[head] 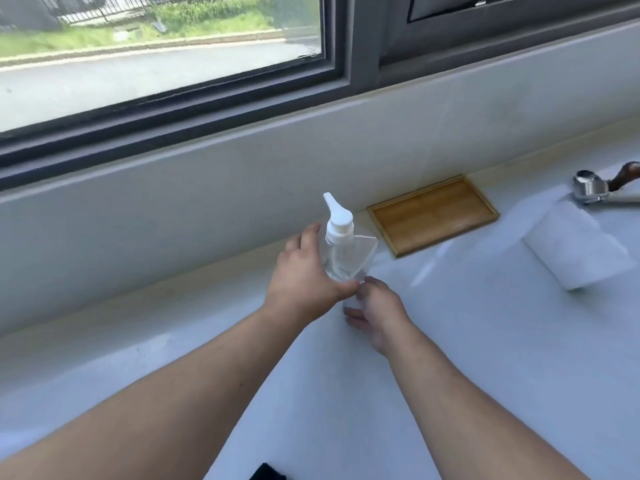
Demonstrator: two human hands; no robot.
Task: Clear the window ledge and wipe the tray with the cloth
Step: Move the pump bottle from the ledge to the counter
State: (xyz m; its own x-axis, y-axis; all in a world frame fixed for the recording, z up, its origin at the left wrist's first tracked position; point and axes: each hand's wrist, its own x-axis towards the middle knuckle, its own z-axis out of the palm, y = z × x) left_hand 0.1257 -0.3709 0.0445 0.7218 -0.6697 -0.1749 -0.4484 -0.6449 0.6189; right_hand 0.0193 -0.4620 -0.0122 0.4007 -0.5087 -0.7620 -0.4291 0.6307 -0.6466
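Note:
A clear pump bottle (pixel 349 252) with a white pump head stands on the white counter, left of a bare wooden tray (pixel 433 214) that lies against the wall under the window. My left hand (pixel 304 275) wraps around the bottle's left side. Just below it, my right hand (pixel 375 311) closes around a small clear thing at the bottle's base; what it is I cannot make out. A rolled white cloth (pixel 578 251) lies on the counter to the right of the tray.
The window ledge (pixel 207 147) runs above the grey wall panel, below a dark window frame (pixel 360 39). A chrome faucet (pixel 595 190) with a brown handle sits at the far right. A small black object (pixel 268 472) shows at the bottom edge.

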